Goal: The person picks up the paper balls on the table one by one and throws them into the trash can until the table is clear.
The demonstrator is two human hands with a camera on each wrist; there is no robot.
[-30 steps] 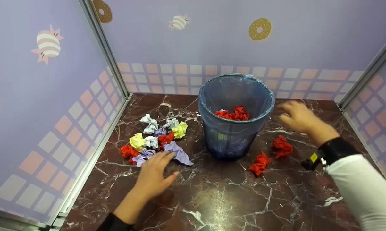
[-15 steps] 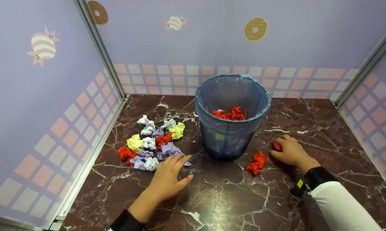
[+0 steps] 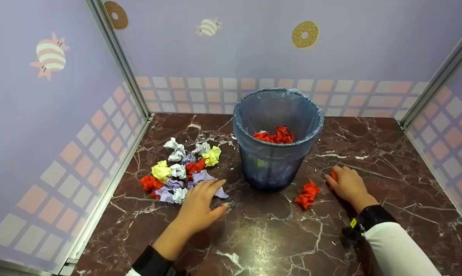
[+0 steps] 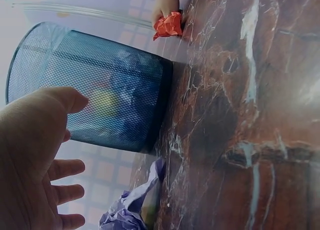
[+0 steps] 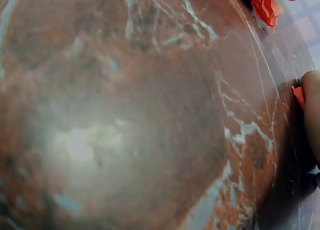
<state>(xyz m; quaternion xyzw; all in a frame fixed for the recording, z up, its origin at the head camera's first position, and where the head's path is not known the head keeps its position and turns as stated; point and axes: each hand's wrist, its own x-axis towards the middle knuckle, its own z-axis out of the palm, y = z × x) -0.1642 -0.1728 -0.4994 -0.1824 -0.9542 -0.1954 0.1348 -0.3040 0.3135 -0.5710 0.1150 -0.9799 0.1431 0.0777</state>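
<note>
The right hand [image 3: 348, 184] lay low on the marble tabletop [image 3: 277, 237], its fingers curled over a crumpled red paper ball [image 3: 334, 174] so that only a sliver of red showed at the fingertips. Just beside it, nearer the bin, sat another red paper wad [image 3: 307, 193], creased and jagged. The left hand [image 3: 198, 203] rested flat, fingers straight and spread, holding nothing, its tips touching the edge of a heap of crumpled paper balls [image 3: 181, 168] in red, yellow, lilac and white. Between the two hands stood the round mesh wastebasket [image 3: 277, 165], lined with a thin blue bag, more red wads [image 3: 275, 136] inside.
</note>
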